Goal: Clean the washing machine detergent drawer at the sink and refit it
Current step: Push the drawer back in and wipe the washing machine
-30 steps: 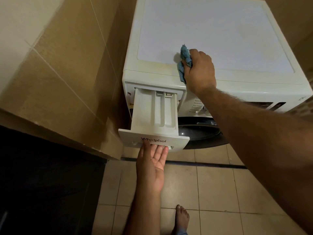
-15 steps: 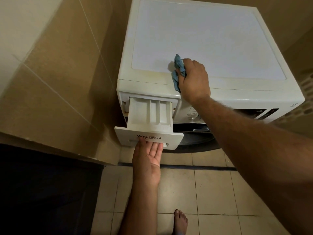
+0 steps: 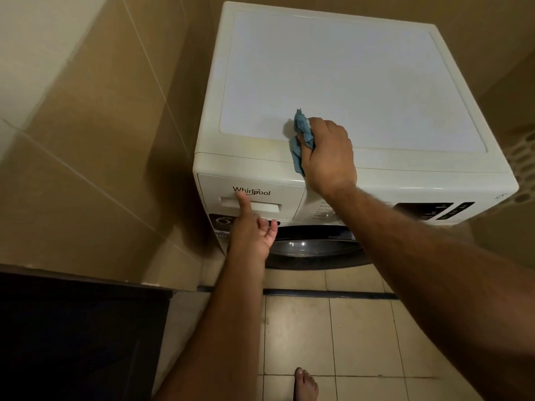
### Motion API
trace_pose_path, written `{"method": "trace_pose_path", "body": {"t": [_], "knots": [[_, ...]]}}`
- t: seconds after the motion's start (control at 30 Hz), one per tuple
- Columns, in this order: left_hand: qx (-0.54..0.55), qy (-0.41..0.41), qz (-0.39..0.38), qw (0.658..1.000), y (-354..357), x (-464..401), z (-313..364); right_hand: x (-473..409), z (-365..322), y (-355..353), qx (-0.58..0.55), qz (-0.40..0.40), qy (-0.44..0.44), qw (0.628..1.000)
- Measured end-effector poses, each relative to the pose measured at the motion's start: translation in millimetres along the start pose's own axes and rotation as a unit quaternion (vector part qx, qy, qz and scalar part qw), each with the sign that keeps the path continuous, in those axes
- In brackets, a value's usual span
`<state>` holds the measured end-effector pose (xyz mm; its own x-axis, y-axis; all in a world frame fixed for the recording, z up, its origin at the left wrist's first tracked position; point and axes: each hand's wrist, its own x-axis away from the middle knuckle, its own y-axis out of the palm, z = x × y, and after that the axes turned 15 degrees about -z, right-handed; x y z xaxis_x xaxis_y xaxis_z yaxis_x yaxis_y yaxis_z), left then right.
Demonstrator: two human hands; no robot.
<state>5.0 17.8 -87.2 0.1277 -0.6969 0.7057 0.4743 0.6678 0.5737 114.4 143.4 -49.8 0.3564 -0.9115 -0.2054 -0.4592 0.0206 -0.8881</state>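
Note:
The white detergent drawer (image 3: 275,195) sits pushed fully into the top left front of the white washing machine (image 3: 347,82), its face flush with the panel. My left hand (image 3: 253,230) is in front of it, one straight finger pressing the drawer face by the handle recess, the other fingers curled and holding nothing. My right hand (image 3: 327,151) rests on the machine's front top edge and grips a crumpled blue cloth (image 3: 302,134).
A tiled beige wall (image 3: 86,125) stands close on the machine's left. A dark cabinet (image 3: 75,337) fills the lower left. The dark round door (image 3: 312,247) is below the drawer. My bare foot (image 3: 305,384) stands on the tiled floor.
My left hand has pushed the drawer from pulled out to fully closed. The palm-up hand under its front now presses with one finger. My right hand with the cloth stayed put.

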Motion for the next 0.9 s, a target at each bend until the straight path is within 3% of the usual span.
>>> {"method": "trace_pose_path", "body": {"t": [0.5, 0.63, 0.8, 0.9], "knots": [[-0.077, 0.053, 0.024, 0.995, -7, 30, 9, -3, 3, -1, -0.035, -0.02, -0.024, 0.999], [-0.099, 0.085, 0.049, 0.99, 4, 50, 1, -2, 0, -10, -0.061, -0.085, -0.057, 0.993], [-0.1, 0.115, 0.052, 0.987, 27, 71, -18, 12, -3, -45, -0.265, -0.205, -0.086, 0.938], [-0.072, 0.162, 0.046, 0.983, 36, 76, -24, 31, -9, -53, -0.39, -0.276, -0.043, 0.877]]}}
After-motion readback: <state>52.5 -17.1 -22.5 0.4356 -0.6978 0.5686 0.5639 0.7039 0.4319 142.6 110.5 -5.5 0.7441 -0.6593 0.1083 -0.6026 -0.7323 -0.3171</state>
